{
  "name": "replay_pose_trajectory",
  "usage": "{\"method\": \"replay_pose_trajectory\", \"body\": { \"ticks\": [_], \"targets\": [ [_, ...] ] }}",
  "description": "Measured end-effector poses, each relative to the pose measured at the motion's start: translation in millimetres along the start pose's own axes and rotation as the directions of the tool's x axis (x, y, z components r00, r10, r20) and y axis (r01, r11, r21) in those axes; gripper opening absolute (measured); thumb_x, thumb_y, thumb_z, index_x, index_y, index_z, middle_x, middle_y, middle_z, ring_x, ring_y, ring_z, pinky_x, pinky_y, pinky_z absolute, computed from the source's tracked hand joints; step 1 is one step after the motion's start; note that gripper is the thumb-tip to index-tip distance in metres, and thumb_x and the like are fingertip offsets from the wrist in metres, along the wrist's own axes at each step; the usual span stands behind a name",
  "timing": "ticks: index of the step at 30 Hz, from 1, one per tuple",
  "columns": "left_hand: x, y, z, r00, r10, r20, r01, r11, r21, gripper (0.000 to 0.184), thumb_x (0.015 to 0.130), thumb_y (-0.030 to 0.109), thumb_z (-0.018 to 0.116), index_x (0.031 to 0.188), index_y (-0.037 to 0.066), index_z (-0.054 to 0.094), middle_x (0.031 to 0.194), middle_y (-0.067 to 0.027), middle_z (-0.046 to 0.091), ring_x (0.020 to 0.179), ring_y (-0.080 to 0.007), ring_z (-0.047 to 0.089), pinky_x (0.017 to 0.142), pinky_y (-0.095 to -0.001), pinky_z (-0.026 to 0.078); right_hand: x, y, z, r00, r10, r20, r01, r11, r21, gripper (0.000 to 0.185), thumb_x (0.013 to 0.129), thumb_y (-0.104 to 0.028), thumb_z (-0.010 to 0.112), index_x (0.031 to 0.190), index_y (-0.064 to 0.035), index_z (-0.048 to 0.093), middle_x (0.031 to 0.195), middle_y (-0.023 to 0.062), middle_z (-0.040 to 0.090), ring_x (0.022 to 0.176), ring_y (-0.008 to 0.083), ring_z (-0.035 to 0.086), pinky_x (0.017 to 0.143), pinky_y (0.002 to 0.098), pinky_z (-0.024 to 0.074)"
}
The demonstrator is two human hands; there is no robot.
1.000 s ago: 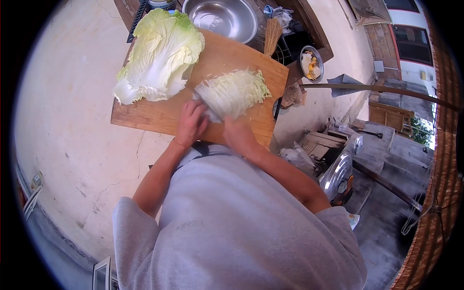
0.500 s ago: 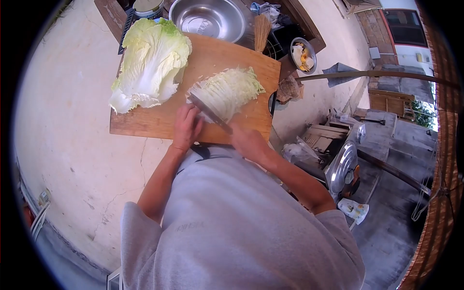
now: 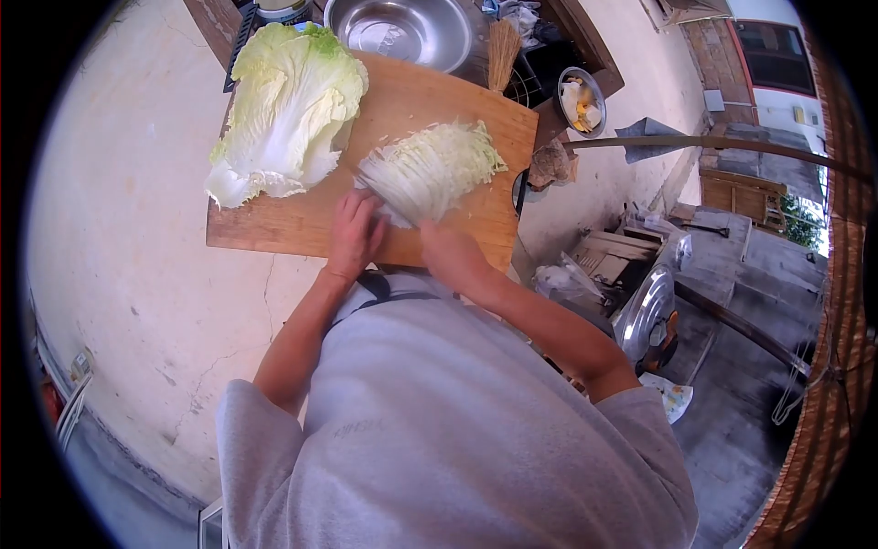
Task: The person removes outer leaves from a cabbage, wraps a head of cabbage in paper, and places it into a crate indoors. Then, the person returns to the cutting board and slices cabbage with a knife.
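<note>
My right hand (image 3: 455, 257) is closed around the handle of a kitchen knife (image 3: 389, 197), whose blade is blurred and lies slantwise along the near-left end of the sliced napa cabbage (image 3: 444, 165). Thin pale shreds spread to the right of the blade. With fingers curled together, my left hand (image 3: 357, 229) presses on the uncut end of the cabbage, close beside the blade; that end is mostly hidden under the fingers. Several large whole cabbage leaves (image 3: 288, 114) lie stacked at the left of the wooden cutting board (image 3: 274, 224).
Beyond the board stands a wide metal basin (image 3: 402, 32), with a straw brush (image 3: 501, 55) to its right. A small metal bowl of scraps (image 3: 582, 102) sits at the board's far right. A round metal lid (image 3: 647, 311) is lower right.
My right hand and the knife have shifted slightly left and up. The left hand stays on the cabbage, and the whole view has moved a little.
</note>
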State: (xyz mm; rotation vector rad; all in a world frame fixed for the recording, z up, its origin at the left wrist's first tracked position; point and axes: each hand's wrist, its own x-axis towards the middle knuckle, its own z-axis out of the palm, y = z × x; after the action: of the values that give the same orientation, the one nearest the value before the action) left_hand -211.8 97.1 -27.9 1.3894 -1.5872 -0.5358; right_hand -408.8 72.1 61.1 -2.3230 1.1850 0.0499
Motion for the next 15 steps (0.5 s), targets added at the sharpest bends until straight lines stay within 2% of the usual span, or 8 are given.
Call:
{"method": "replay_pose_trajectory", "body": {
  "ticks": [5, 8, 11, 15],
  "targets": [
    [-1.1, -3.8, 1.3, 0.999, 0.040, -0.021, -0.040, 0.999, 0.018, 0.031, 0.077, 0.000, 0.074, 0.105, 0.002, 0.060, 0.109, -0.0167, 0.058, 0.102, -0.0378, 0.055, 0.090, -0.0434, 0.046, 13.6, 4.2, 27.7, 0.984, -0.045, -0.174, 0.053, 0.998, 0.043, 0.018, 0.086, -0.006, 0.059, 0.100, 0.0001, 0.049, 0.077, 0.0217, 0.065, 0.065, 0.0406, 0.065, 0.057, 0.0504, 0.0520],
    [-3.5, -4.5, 0.9, 0.999, 0.044, -0.027, -0.044, 0.999, 0.006, 0.032, 0.076, 0.001, 0.077, 0.103, 0.001, 0.060, 0.109, -0.0173, 0.058, 0.102, -0.0371, 0.054, 0.089, -0.0429, 0.047, 7.7, 10.0, 24.2, 0.977, -0.025, -0.213, 0.054, 0.990, 0.132, 0.017, 0.088, -0.007, 0.059, 0.101, -0.0015, 0.050, 0.074, 0.0209, 0.064, 0.066, 0.0403, 0.065, 0.057, 0.0500, 0.0515],
    [-5.5, -5.2, 0.6, 0.999, 0.031, -0.020, -0.030, 1.000, 0.008, 0.033, 0.076, 0.001, 0.077, 0.103, 0.001, 0.060, 0.109, -0.0172, 0.058, 0.102, -0.0369, 0.055, 0.088, -0.0428, 0.047, -1.4, 8.3, 15.3, 0.974, -0.029, -0.224, 0.059, 0.990, 0.128, 0.018, 0.088, -0.009, 0.060, 0.103, -0.0022, 0.052, 0.070, 0.0210, 0.062, 0.065, 0.0408, 0.064, 0.056, 0.0507, 0.0500],
    [-5.8, -6.4, 1.7, 0.999, 0.024, -0.026, -0.023, 1.000, 0.005, 0.032, 0.077, 0.001, 0.075, 0.105, 0.002, 0.060, 0.108, -0.0160, 0.059, 0.100, -0.0367, 0.056, 0.087, -0.0432, 0.047, -15.3, -0.8, -5.4, 0.990, -0.002, -0.143, 0.020, 0.992, 0.123, 0.020, 0.087, -0.007, 0.060, 0.104, -0.0006, 0.052, 0.067, 0.0209, 0.061, 0.064, 0.0421, 0.063, 0.056, 0.0519, 0.0485]
  ]
}}
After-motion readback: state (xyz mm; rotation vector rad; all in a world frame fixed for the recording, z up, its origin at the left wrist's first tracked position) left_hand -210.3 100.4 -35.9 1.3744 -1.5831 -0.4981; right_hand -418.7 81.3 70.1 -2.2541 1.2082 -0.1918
